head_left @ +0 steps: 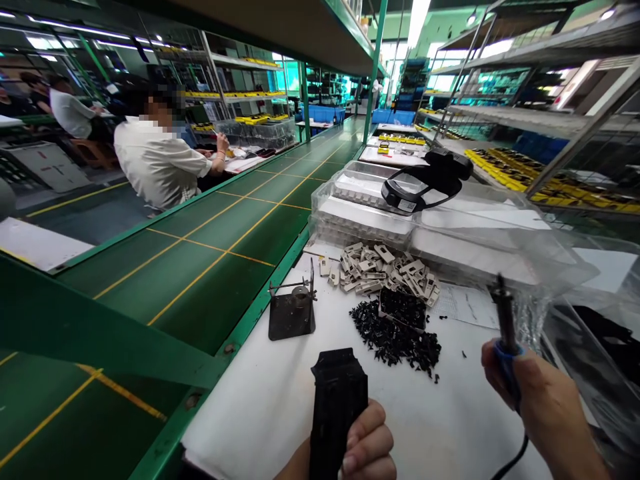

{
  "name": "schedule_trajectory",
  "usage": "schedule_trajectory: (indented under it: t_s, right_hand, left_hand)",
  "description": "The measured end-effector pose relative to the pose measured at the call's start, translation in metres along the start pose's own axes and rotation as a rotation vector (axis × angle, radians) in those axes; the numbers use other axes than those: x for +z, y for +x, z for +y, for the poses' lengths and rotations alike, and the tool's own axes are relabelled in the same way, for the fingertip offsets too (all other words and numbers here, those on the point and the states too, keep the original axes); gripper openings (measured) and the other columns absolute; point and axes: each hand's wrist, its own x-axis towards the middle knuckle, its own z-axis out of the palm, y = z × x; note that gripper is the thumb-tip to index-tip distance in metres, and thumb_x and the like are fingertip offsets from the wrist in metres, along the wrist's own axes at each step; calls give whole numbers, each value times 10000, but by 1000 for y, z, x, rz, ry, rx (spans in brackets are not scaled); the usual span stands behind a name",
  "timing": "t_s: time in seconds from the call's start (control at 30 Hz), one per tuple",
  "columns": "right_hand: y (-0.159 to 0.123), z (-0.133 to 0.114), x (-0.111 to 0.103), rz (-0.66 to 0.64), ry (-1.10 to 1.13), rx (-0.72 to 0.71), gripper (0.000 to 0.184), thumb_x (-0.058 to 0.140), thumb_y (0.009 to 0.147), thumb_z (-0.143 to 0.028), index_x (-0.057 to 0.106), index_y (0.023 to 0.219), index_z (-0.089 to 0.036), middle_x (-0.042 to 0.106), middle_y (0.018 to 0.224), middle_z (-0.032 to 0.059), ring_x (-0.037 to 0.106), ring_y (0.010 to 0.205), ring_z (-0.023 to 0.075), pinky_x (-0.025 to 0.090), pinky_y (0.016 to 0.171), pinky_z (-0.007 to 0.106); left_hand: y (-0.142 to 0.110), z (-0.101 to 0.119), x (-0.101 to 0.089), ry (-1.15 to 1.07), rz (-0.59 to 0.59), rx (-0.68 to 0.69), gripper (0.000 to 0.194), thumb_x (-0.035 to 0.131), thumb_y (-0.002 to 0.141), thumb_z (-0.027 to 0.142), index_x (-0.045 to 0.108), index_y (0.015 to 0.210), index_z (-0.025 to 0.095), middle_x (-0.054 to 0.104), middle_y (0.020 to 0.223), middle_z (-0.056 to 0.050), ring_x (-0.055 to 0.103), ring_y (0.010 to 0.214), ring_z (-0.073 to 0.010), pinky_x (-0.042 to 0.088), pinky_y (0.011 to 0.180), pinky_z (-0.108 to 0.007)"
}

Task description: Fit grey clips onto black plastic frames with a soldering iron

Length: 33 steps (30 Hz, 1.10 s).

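My left hand is wrapped round a long black plastic housing, raised above the front of the white worktable. At the right, my right hand grips a soldering iron by its blue handle, the dark tip pointing up and its cord hanging below. Between the hands, further back, lies a heap of small black parts, some of them in a small open box. Behind it is a pile of beige plastic pieces. A metal soldering iron stand sits near the table's left edge.
A green conveyor belt with yellow lines runs along the left. Clear plastic trays are stacked behind the piles, a black strapped device on top. Metal racks stand right. Across the belt sits a person in white.
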Motion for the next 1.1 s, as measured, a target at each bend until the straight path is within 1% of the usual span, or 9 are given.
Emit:
schedule_trajectory:
  t_s: [0.13, 0.27, 0.47, 0.57, 0.67, 0.77, 0.87, 0.97, 1.1]
  right_hand:
    - [-1, -11, 22, 146, -103, 259, 457, 656, 766, -661, 643, 787, -205, 461, 495, -28, 421, 462, 156, 340, 444, 280]
    - [29, -18, 53, 46, -352, 50, 481, 507, 893, -597, 737, 947, -178, 588, 547, 22, 550, 547, 208, 413, 537, 303]
    - [105, -25, 124, -79, -474, -155, 274, 511, 920, -351, 719, 921, -172, 678, 931, 95, 597, 794, 207, 423, 682, 307]
    - [122, -24, 154, -123, -486, -182, 173, 589, 906, -316, 662, 901, -159, 641, 1018, 72, 579, 825, 173, 452, 741, 326]
    - [124, -19, 167, -165, -451, -170, 169, 629, 894, -336, 631, 907, -167, 625, 977, 34, 575, 817, 164, 472, 758, 345]
    - [118, -16, 161, -152, -365, -144, 154, 644, 846, -313, 635, 889, -165, 618, 961, 55, 564, 815, 182, 457, 737, 340]
    - [99, -25, 144, -145, -220, -86, 268, 643, 812, -412, 653, 915, -164, 620, 811, 48, 548, 690, 190, 427, 603, 304]
    - [56, -42, 126, -180, -45, 30, 501, 544, 864, -579, 611, 1123, -155, 461, 513, -63, 364, 399, 127, 276, 398, 258]
    - [-16, -59, 117, -254, 473, 353, 492, 694, 772, -579, 605, 1006, -155, 365, 378, -112, 218, 318, 59, 158, 384, 222]
  left_hand:
    - [1, 8, -7, 49, -11, 64, 547, 762, 718, 432, 356, 437, 198, 292, 354, 64, 153, 301, -39, 52, 315, -193]
    - [1, 27, -19, 107, 251, 277, 610, 581, 760, 724, 443, 485, 198, 411, 408, 36, 288, 337, -72, 205, 333, -208]
    - [-23, 42, -20, 169, 723, 456, 462, 647, 762, 652, 637, 732, 191, 606, 542, 6, 580, 507, -175, 454, 528, -279]
    - [-38, 41, -27, 184, 774, 489, 431, 737, 717, 583, 687, 882, 189, 703, 711, -37, 679, 759, -256, 505, 724, -332]
    - [-53, 42, -40, 361, 681, 507, 463, 867, 602, 463, 699, 904, 154, 719, 780, -72, 675, 855, -292, 492, 778, -345]
    - [-68, 47, -51, 568, 573, 509, 521, 938, 485, 333, 710, 898, 109, 725, 824, -104, 665, 866, -311, 487, 759, -342]
    - [-73, 51, -56, 588, 695, 558, 489, 907, 537, 335, 708, 923, 110, 730, 859, -112, 669, 873, -311, 500, 741, -345]
    - [-58, 50, -50, 443, 825, 594, 432, 830, 637, 350, 681, 978, 132, 742, 945, -134, 685, 877, -306, 523, 741, -367]
    - [-22, 36, -20, 346, 647, 538, 424, 695, 732, 309, 608, 1116, 150, 752, 971, -154, 714, 830, -316, 538, 661, -377]
